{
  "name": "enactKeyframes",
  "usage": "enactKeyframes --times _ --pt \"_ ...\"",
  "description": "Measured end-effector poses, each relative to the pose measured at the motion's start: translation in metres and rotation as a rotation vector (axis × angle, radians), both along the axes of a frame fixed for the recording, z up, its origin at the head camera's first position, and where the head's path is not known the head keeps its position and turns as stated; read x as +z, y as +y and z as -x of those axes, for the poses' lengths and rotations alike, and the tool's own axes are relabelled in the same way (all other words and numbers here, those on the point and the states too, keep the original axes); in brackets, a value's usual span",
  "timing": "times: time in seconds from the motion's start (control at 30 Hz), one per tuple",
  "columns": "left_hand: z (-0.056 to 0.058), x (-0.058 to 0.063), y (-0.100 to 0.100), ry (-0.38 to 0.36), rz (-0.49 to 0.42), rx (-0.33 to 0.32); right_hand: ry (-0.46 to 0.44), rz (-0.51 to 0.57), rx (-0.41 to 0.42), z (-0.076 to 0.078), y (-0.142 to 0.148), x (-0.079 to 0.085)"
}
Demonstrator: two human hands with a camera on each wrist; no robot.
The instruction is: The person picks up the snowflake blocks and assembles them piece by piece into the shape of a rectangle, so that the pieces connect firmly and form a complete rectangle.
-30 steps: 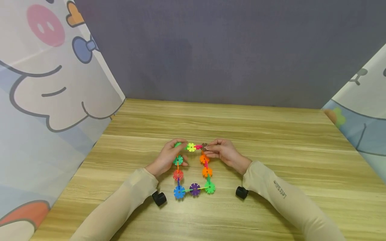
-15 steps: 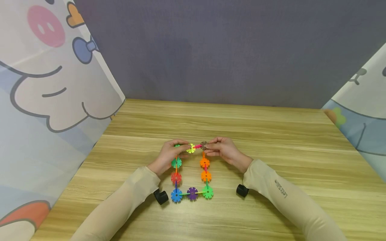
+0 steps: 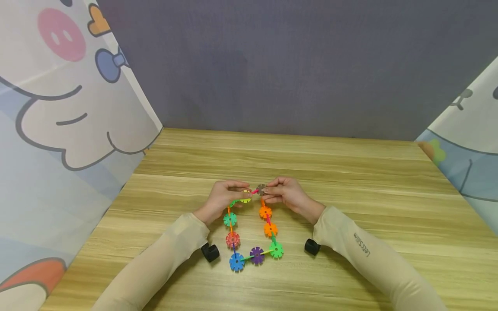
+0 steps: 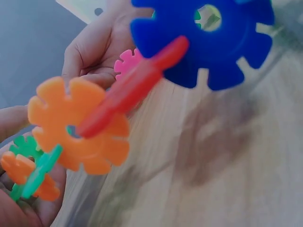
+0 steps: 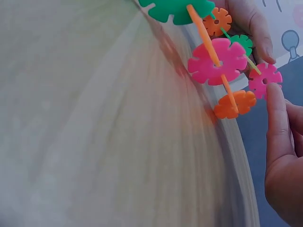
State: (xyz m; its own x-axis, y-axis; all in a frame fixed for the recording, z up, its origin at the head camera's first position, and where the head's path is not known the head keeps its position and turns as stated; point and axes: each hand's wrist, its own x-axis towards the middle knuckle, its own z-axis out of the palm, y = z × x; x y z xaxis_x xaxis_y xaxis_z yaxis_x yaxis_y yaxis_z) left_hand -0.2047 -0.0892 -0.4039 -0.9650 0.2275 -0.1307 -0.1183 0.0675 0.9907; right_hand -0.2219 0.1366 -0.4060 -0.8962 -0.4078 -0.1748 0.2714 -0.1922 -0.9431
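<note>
Notched plastic building discs are slotted together into a four-sided loop in the head view. My left hand (image 3: 218, 201) pinches a yellow disc (image 3: 244, 200) on the far side. Beside it, my right hand (image 3: 294, 196) holds a brown disc (image 3: 260, 189) between thumb and fingers, with a pink disc (image 3: 254, 191) joining the two. Orange discs (image 3: 270, 229) run down the right side to a green corner disc (image 3: 276, 249). A purple disc (image 3: 256, 255) lies along the near side, and a blue disc (image 3: 237, 262) forms the near left corner. Teal (image 3: 230, 219) and red (image 3: 232, 239) discs make up the left side.
The wood-grain table (image 3: 350, 185) spreads all around the loop. Behind it rises a dark grey panel (image 3: 288, 65), with cartoon-printed cloth (image 3: 78, 108) at the left and right. A black wrist camera (image 3: 210, 252) hangs under each sleeve.
My left hand has shifted from the green far left corner disc to the yellow disc. The loop's near side has slid toward me and skewed slightly right. The right hand keeps the brown disc.
</note>
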Motion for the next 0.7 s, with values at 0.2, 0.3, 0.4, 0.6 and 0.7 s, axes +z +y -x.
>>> enactKeyframes --times 0.2,0.3,0.4,0.6,0.7 --pt "0.0015 0.0013 0.0007 0.025 0.012 -0.039 0.013 -0.001 0.001 -0.0007 0.0007 0.0031" --pt "0.0029 0.0029 0.0015 0.031 0.027 -0.054 0.017 -0.01 0.007 -0.0005 0.0022 0.0044" --pt "0.0037 0.005 0.0026 0.025 0.042 -0.076 0.023 -0.027 0.018 0.0001 0.0046 0.0047" --pt "0.0053 0.0055 0.0022 0.022 0.093 -0.111 0.03 -0.04 0.051 0.0006 0.0066 0.0037" --pt "0.0068 0.0057 0.0019 0.018 0.081 -0.105 0.046 -0.036 0.05 -0.0001 0.0051 0.0056"
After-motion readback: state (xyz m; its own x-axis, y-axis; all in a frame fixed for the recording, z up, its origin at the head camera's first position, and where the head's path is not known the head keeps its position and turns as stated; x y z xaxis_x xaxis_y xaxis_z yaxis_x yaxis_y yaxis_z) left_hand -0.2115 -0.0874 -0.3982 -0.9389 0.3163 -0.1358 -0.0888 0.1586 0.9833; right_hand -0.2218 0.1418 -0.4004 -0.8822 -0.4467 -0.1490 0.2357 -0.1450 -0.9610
